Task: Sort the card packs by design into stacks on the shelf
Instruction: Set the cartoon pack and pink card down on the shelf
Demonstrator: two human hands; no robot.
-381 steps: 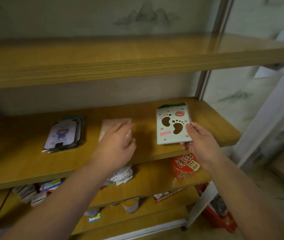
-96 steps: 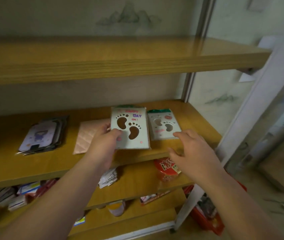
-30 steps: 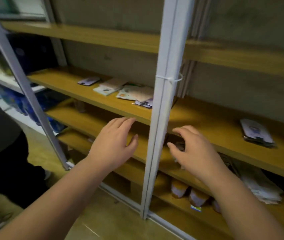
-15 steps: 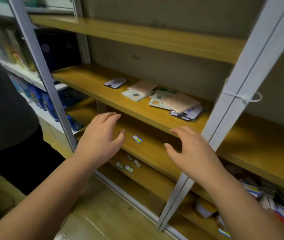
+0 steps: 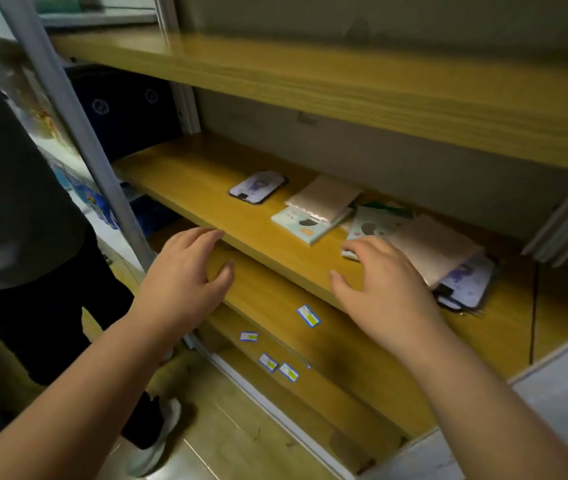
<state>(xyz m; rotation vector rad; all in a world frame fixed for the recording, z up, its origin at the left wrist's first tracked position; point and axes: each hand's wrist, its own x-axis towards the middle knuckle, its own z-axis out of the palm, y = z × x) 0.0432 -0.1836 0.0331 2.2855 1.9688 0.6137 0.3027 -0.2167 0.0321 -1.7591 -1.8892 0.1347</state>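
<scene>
On the wooden shelf point(image 5: 189, 181) lie mixed card packs point(image 5: 313, 211), your left hand point(image 5: 180, 282) and right hand point(image 5: 384, 292) spread wide, empty, before them.

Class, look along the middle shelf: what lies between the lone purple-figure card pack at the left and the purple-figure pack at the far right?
In the head view: a pink pack on a pale-green pack, then another pale-green pack under a pink one.

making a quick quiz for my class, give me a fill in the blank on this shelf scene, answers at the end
1. Both the left hand and the right hand are open and hold ____.
2. The lone purple pack lies on the shelf, to the ____ of the other packs.
3. A pink pack lies partly on top of a ____ pack.

Missing words: nothing; left; footprint
</scene>
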